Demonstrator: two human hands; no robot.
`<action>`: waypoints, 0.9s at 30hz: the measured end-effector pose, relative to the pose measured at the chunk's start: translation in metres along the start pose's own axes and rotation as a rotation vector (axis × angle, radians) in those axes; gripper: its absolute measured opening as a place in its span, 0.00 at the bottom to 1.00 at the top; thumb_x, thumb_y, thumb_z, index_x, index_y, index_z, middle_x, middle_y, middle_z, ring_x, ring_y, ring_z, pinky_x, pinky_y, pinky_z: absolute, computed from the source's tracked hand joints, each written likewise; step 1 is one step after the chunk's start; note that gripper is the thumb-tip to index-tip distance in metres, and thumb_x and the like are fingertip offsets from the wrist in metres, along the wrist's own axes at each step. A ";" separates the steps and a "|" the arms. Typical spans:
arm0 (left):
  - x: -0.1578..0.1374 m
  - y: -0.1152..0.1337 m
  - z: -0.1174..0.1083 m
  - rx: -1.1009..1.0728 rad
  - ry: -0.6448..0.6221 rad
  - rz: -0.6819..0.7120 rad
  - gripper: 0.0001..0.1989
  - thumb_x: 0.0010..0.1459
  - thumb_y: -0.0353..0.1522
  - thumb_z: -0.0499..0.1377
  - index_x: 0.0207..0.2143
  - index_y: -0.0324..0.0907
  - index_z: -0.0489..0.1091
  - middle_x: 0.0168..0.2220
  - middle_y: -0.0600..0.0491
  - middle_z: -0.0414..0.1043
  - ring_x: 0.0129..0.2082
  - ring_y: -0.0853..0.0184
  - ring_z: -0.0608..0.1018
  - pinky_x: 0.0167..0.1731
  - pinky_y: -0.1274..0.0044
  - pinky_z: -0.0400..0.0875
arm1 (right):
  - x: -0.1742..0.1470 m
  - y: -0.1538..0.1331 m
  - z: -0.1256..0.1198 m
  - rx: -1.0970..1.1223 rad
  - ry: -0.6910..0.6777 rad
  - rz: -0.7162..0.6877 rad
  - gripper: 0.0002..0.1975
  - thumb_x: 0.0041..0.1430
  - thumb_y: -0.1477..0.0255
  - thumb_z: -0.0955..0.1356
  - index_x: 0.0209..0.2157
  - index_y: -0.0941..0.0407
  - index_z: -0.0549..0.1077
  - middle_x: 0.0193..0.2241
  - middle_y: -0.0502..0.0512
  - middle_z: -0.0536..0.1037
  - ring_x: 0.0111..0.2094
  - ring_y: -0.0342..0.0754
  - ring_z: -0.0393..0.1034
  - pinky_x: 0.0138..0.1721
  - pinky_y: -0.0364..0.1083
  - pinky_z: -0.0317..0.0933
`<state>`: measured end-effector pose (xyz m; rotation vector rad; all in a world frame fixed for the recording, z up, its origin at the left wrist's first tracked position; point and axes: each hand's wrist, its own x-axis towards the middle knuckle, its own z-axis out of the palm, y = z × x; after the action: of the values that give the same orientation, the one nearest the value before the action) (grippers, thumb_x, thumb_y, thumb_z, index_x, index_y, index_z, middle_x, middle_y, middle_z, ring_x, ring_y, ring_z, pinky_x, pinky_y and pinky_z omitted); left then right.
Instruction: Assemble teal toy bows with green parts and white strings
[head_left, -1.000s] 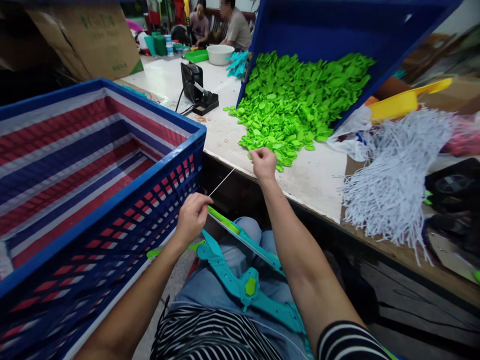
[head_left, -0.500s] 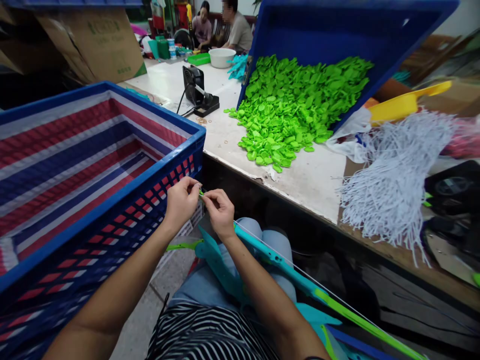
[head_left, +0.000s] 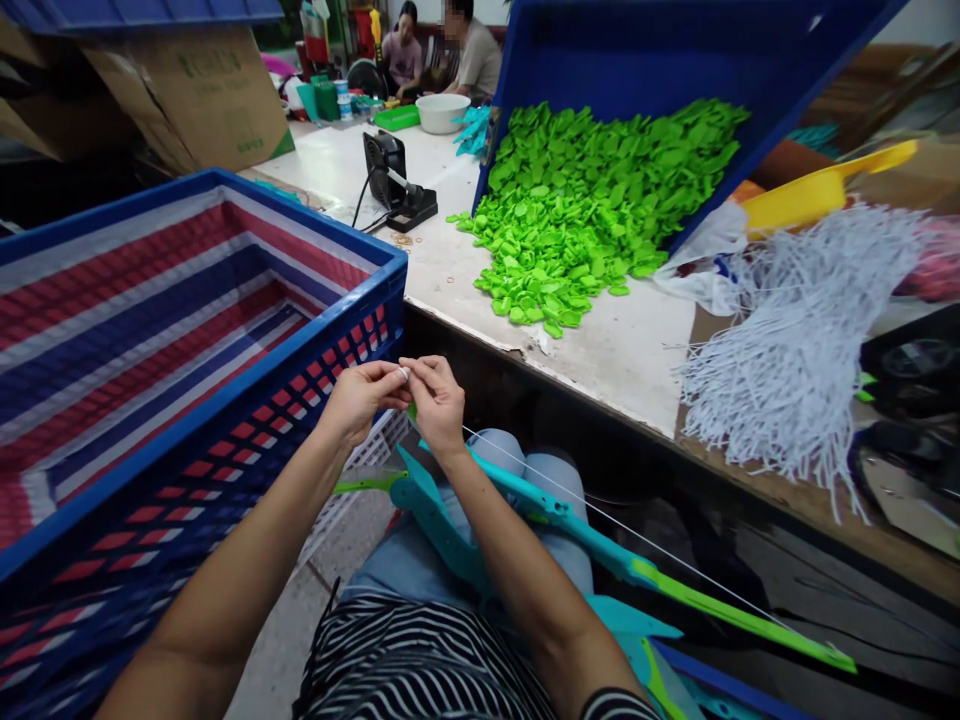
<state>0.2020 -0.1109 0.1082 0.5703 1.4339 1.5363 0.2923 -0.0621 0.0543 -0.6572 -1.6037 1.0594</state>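
A teal and green plastic toy bow (head_left: pixel 600 545) lies across my lap. A thin white string (head_left: pixel 630 530) runs from its far green tip to my fingers. My left hand (head_left: pixel 361 400) pinches the string's end, where a small white loop or knot shows at the fingertips. Pressed up against it, my right hand (head_left: pixel 439 405) pinches the same string with thumb and forefinger. Just below the fingers, the bow's near green tip is mostly hidden by my hands.
At left stands a blue crate (head_left: pixel 300 350) with striped lining. On the table (head_left: pixel 622 350) are green plastic pieces (head_left: pixel 570 230) spilling from a blue bin (head_left: pixel 600 60), a bundle of white strings (head_left: pixel 787 350), a small black fan (head_left: pixel 386 165) and a yellow scoop (head_left: pixel 795 208). Two people sit beyond.
My hands have come closer together, and the white loop now shows at the fingertips. The string stands farther off the bow's limb. The bow's far tip has come into view.
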 end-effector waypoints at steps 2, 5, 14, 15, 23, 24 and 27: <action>0.001 -0.002 0.003 -0.047 0.049 0.013 0.13 0.31 0.35 0.67 0.21 0.36 0.71 0.18 0.55 0.71 0.18 0.72 0.74 0.19 0.81 0.70 | -0.001 0.001 -0.002 0.035 -0.031 -0.041 0.14 0.62 0.73 0.63 0.45 0.53 0.76 0.34 0.51 0.71 0.37 0.42 0.68 0.40 0.42 0.65; 0.004 -0.004 0.006 -0.083 0.069 0.018 0.10 0.32 0.33 0.64 0.19 0.37 0.68 0.18 0.56 0.71 0.19 0.70 0.74 0.22 0.78 0.72 | 0.000 0.001 -0.007 0.000 0.006 -0.120 0.12 0.61 0.71 0.65 0.45 0.52 0.76 0.33 0.50 0.72 0.35 0.41 0.68 0.37 0.42 0.65; 0.009 0.005 0.000 0.091 -0.142 0.028 0.09 0.33 0.31 0.65 0.21 0.36 0.73 0.21 0.53 0.73 0.22 0.68 0.75 0.29 0.74 0.73 | 0.010 -0.001 -0.022 -0.241 0.000 -0.350 0.07 0.61 0.73 0.64 0.33 0.56 0.75 0.31 0.53 0.73 0.33 0.42 0.69 0.35 0.43 0.64; 0.009 0.005 0.001 0.134 -0.146 0.042 0.09 0.33 0.32 0.65 0.22 0.36 0.74 0.20 0.53 0.73 0.22 0.69 0.75 0.28 0.75 0.72 | 0.010 -0.001 -0.023 -0.267 -0.006 -0.354 0.07 0.62 0.73 0.64 0.32 0.56 0.74 0.30 0.53 0.73 0.33 0.43 0.68 0.35 0.43 0.64; 0.005 -0.001 0.007 0.407 -0.036 0.249 0.10 0.39 0.36 0.66 0.21 0.38 0.72 0.18 0.58 0.68 0.18 0.74 0.67 0.21 0.81 0.61 | 0.002 0.001 -0.031 -0.322 0.019 -0.311 0.09 0.63 0.75 0.62 0.29 0.56 0.69 0.27 0.52 0.73 0.31 0.43 0.68 0.34 0.43 0.63; 0.005 -0.002 0.006 0.408 -0.044 0.253 0.10 0.39 0.36 0.66 0.21 0.38 0.73 0.19 0.57 0.69 0.20 0.73 0.69 0.23 0.80 0.63 | -0.001 0.002 -0.031 -0.322 0.016 -0.312 0.08 0.63 0.75 0.62 0.29 0.56 0.69 0.27 0.52 0.73 0.31 0.43 0.68 0.34 0.43 0.63; 0.004 -0.004 0.001 0.401 -0.103 0.211 0.10 0.39 0.37 0.66 0.21 0.38 0.75 0.23 0.54 0.72 0.26 0.70 0.72 0.30 0.78 0.66 | -0.007 0.006 -0.032 -0.333 -0.006 -0.344 0.08 0.64 0.75 0.61 0.31 0.56 0.69 0.28 0.53 0.73 0.32 0.44 0.69 0.35 0.44 0.64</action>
<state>0.2020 -0.1071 0.1035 1.0543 1.6524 1.3577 0.3244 -0.0560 0.0477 -0.5665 -1.8384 0.5487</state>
